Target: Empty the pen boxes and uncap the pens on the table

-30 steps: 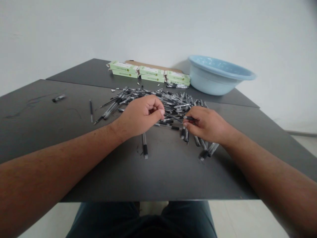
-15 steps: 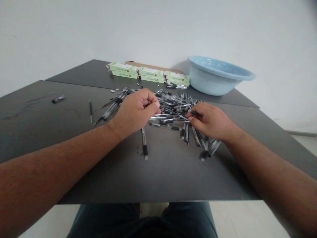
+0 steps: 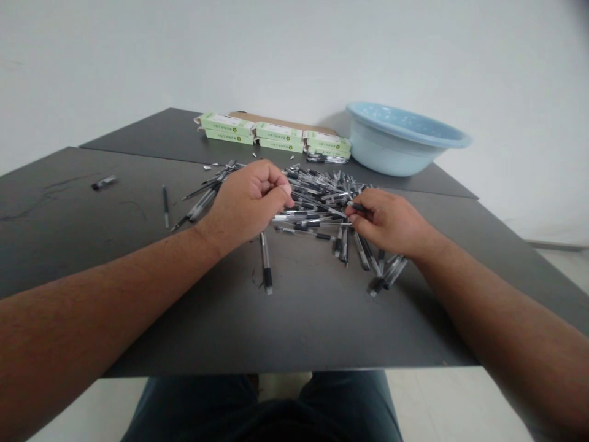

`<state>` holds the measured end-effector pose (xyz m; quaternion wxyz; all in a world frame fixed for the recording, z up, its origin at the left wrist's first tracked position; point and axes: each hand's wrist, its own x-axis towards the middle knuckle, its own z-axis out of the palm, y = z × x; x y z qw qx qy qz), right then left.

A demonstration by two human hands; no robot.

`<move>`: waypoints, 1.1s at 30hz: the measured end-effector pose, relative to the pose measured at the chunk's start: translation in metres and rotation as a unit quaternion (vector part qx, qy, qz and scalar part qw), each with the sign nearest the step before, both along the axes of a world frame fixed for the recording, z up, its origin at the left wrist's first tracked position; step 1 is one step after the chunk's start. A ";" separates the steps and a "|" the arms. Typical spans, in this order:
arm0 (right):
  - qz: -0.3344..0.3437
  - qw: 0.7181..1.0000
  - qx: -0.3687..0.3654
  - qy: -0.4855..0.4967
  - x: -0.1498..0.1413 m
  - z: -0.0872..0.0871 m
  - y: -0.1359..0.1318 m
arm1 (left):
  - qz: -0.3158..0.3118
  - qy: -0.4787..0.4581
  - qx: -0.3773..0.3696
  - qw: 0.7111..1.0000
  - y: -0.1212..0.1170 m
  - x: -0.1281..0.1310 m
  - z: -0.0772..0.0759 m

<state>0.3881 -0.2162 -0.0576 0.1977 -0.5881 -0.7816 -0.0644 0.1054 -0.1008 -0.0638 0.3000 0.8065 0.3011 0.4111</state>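
A loose heap of clear and black gel pens (image 3: 317, 195) lies across the middle of the table. My left hand (image 3: 253, 199) hovers at the heap's left side, thumb and fingers pinched together; what they hold, if anything, is hidden. On the heap's right side, my right hand (image 3: 389, 221) is closed on a pen (image 3: 360, 207), whose dark part shows between thumb and fingers. In front of my left hand lies a single pen (image 3: 266, 264), pointing toward me. Several pens (image 3: 386, 276) stick out below my right hand.
Green and white boxes (image 3: 278, 138) stand stacked in a row at the back. A light blue basin (image 3: 396, 150) sits at the back right. On the left lie a dark pen part (image 3: 165, 205) and a short clear and black piece (image 3: 103, 182). A wall rises behind the table.
The whole view has shifted slightly to the left. Both hands keep nearly the same place and the same closed pose over the pens.
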 end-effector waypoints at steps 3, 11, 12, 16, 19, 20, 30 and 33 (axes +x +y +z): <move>0.000 1.000 -0.004 -0.004 0.002 -0.001 0.001 | 0.003 -0.010 -0.018 1.000 0.000 0.000 0.001; -0.022 0.999 -0.022 -0.039 0.006 -0.001 0.002 | 0.025 -0.013 -0.042 0.999 -0.003 0.000 0.006; -0.023 0.999 -0.023 -0.043 0.006 -0.001 0.002 | 0.027 -0.015 -0.043 0.999 -0.003 0.000 0.006; -0.015 0.998 -0.026 -0.053 0.005 -0.001 0.001 | 0.030 -0.021 -0.049 0.998 -0.003 0.001 0.006; -0.009 0.998 -0.032 -0.052 0.004 0.000 0.001 | 0.029 -0.023 -0.049 0.998 -0.002 0.001 0.006; -0.009 0.998 -0.036 -0.051 0.003 0.000 0.000 | 0.028 -0.020 -0.049 0.998 -0.002 0.001 0.005; -0.027 0.997 -0.057 -0.054 0.002 0.000 0.000 | 0.025 -0.032 -0.055 0.998 -0.002 0.001 0.006; -0.023 0.996 -0.069 -0.056 0.001 0.001 0.000 | 0.024 -0.050 -0.057 0.997 -0.002 0.003 0.005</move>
